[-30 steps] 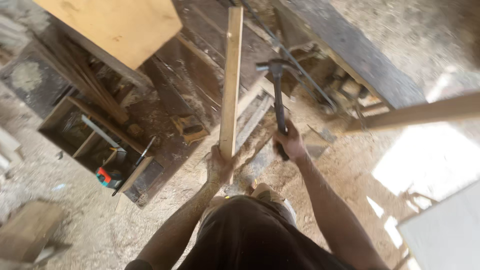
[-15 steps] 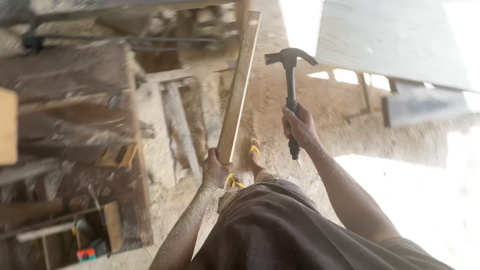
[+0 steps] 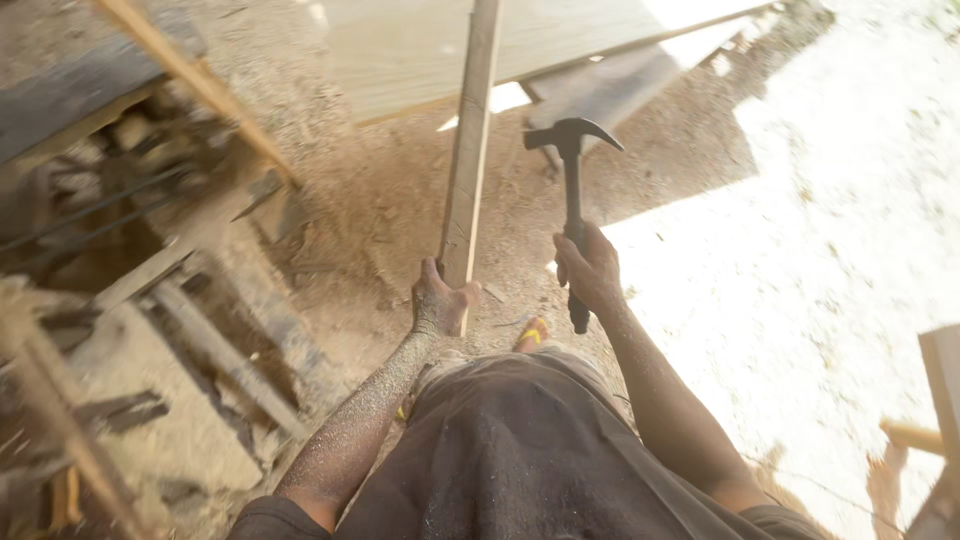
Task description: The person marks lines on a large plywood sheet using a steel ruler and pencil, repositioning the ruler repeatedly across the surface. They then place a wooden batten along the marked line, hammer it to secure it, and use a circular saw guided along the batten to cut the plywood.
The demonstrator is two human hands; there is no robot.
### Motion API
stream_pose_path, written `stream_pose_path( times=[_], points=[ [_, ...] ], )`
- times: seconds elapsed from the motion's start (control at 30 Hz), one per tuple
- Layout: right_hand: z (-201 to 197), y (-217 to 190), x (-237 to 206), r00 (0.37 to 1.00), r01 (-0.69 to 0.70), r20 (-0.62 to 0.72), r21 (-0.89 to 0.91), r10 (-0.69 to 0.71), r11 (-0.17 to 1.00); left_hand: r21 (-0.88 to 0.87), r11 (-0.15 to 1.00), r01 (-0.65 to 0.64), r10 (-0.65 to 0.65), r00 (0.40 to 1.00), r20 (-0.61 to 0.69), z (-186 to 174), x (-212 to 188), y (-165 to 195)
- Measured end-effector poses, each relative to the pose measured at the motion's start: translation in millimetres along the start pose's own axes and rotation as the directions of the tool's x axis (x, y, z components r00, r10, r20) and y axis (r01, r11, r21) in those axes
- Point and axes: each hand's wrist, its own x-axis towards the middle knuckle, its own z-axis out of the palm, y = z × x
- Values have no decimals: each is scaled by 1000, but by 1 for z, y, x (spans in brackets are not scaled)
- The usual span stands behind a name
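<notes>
**Gripping a slat and a hammer over the sawdust floor**

Curling around the lower end of a long wooden slat (image 3: 468,160), the fingers of the left hand (image 3: 440,298) are clamped on the wood, thumb pressed against its near face. The slat rises from that grip and runs away from the person, its far end leaving the top of the view. Just right of the slat, the right hand (image 3: 590,270) is wrapped tight on the dark handle of a claw hammer (image 3: 572,190); the fingers close fully around the shaft, whose butt sticks out below the fist. The hammer's black head stands near the slat's middle stretch, not touching it, claw pointing right.

Both forearms are dusted with fine sawdust, as is the dark shirt (image 3: 520,460) below the slat. A foot in a yellow sandal (image 3: 532,335) shows just under the slat's lower end. A large pale board (image 3: 420,50) lies on the ground behind the slat's upper part. Left of the slat sits a blurred heap of dark timber offcuts (image 3: 150,280). Right of the hammer the sawdust floor (image 3: 830,250) is in bright sun.
</notes>
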Motion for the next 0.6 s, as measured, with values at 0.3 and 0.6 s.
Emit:
stream_pose_path(
  times=[0.3, 0.6],
  points=[
    [-245, 20, 62, 968, -108, -224, 25, 110, 994, 41, 995, -87, 81, 988, 135, 227, 59, 198],
    [-402, 111, 180, 859, -122, -448, 292, 248, 949, -66, 923, -380, 385, 900, 203, 410, 186, 336]
  ],
)
